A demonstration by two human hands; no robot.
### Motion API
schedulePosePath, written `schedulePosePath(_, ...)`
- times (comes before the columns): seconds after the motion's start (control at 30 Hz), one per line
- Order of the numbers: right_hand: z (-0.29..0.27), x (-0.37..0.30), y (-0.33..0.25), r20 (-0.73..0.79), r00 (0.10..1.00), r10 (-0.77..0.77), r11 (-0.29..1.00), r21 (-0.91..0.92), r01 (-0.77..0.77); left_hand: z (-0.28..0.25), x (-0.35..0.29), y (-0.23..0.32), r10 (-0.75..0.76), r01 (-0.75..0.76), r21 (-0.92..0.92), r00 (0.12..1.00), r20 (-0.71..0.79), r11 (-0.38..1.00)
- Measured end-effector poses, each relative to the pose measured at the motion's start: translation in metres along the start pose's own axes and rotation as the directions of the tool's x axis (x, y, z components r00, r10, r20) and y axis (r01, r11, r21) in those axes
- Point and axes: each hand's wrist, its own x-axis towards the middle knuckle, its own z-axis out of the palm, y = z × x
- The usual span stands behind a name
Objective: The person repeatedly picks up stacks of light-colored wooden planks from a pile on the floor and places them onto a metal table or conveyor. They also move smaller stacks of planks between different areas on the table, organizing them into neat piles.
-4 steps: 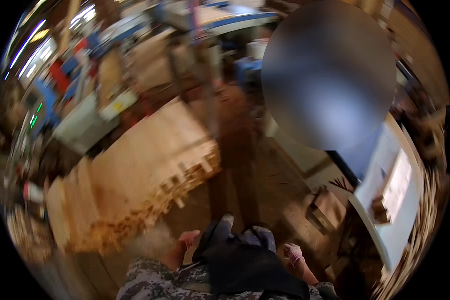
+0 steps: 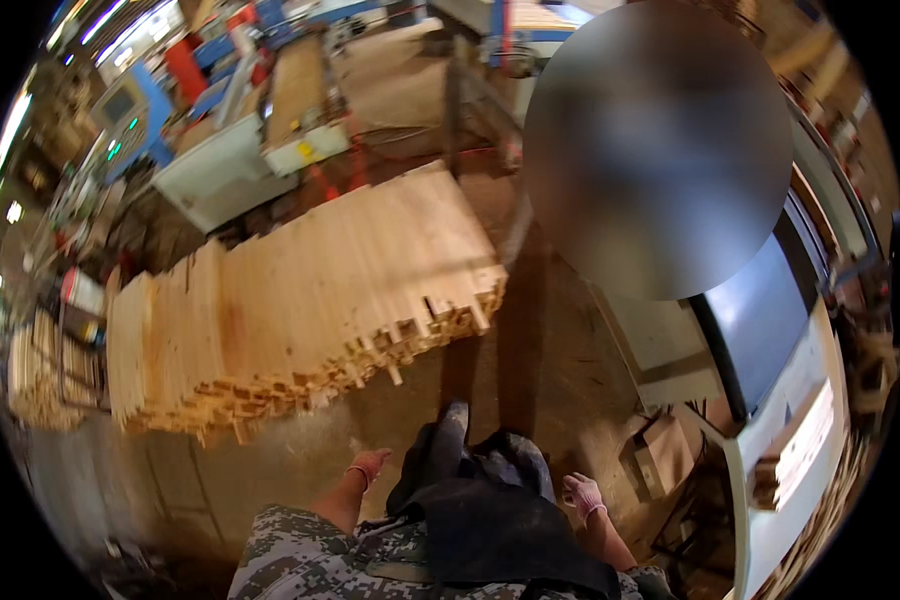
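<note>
Both of my hands hang beside my body, apart from anything else. My left hand, in a pale glove, has its fingers loosely stretched and holds nothing I can see. Also gloved, my right hand has slightly bent fingers with a gap between them and nothing visible in it. Ahead on the left lies a large stack of light wooden strips, their ends uneven along the near side. It is the thing nearest my left hand. A brown box-like block stands on the floor to the right of my right hand.
At the right, a pale worktable carries a small bundle of wooden strips. Beyond it stands a machine with a dark, shiny top. A blue control panel and machinery fill the far left. A blurred disc covers the upper right.
The view has swung left, so the wooden stack sits farther right and higher in the picture. My hands keep nearly the same place beside my body.
</note>
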Motion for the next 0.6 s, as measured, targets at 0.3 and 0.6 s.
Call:
schedulePosePath(0.3,0.15,0.044,-0.127,0.146,0.987,0.071,0.899,-0.439,0.0,-0.023,0.044,-0.129,-0.21,0.212,-0.201,0.977,0.03,0.957)
schedulePosePath(0.6,0.318,0.088,-0.212,0.478,0.878,0.006,0.714,-0.617,0.331,0.005,-0.018,-0.17,0.046,-0.046,-0.141,0.999,-0.003,0.989)
